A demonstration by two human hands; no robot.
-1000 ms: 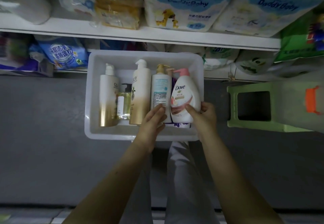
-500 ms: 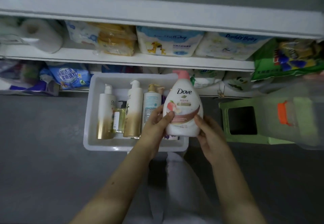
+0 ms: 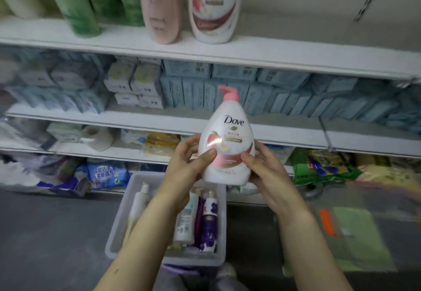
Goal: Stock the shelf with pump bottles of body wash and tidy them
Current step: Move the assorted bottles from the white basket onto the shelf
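Left hand (image 3: 185, 167) and right hand (image 3: 267, 171) grasped the upright Dove pump bottle (image 3: 226, 147) from both sides, above the white bin (image 3: 120, 222).

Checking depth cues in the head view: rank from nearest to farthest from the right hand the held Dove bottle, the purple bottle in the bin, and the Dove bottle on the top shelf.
1. White pink-pump Dove bottle, in the right hand.
2. Purple bottle, below-left, in the grey bin.
3. Shelved white Dove bottle, high above.

The Dove bottle (image 3: 225, 147) is glossy white plastic catching a glare across its label, its pump (image 3: 230, 93) smooth pink plastic, the bin (image 3: 118, 229) below translucent matt plastic, the shelf (image 3: 273, 58) matt white, the floor (image 3: 45, 233) dull grey.
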